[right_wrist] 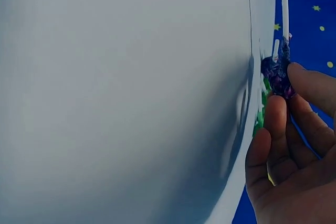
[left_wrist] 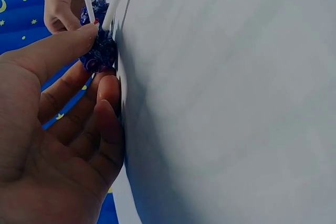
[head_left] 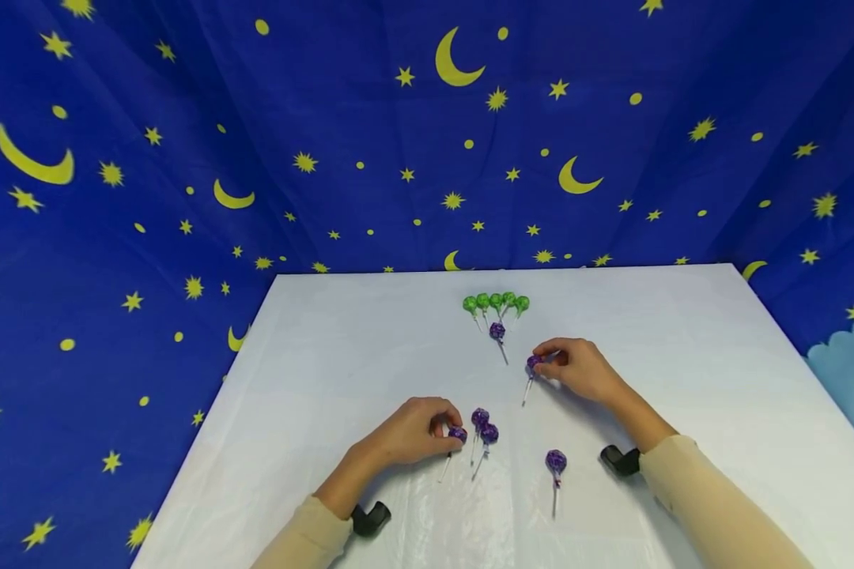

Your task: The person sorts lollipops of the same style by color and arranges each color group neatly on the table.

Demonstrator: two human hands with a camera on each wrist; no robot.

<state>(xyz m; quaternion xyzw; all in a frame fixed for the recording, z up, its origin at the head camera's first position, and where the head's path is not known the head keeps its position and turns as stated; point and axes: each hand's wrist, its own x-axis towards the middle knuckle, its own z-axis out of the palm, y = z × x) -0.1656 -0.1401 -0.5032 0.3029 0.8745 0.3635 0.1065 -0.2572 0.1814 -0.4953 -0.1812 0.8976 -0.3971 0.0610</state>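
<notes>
My right hand (head_left: 572, 367) pinches a purple-wrapped lollipop (head_left: 533, 362) by its round head, white stick pointing toward me. In the right wrist view, thumb and fingertips hold that lollipop (right_wrist: 282, 80) at the wrapper. My left hand (head_left: 416, 431) grips another purple lollipop (head_left: 458, 434) between thumb and fingers, low over the table. Close to its right lie two purple lollipops (head_left: 480, 417), heads side by side. The left wrist view shows the thumb against a purple wrapper (left_wrist: 98, 59), other sticks overlapping behind it. Beyond the right hand lies a single purple lollipop (head_left: 496, 330).
Several green lollipops (head_left: 496, 300) form a row near the far edge of the white table (head_left: 341, 348), sticks toward me. One more purple lollipop (head_left: 556, 461) lies at the front, right of centre. A blue curtain (head_left: 370, 103) with moons and stars hangs behind.
</notes>
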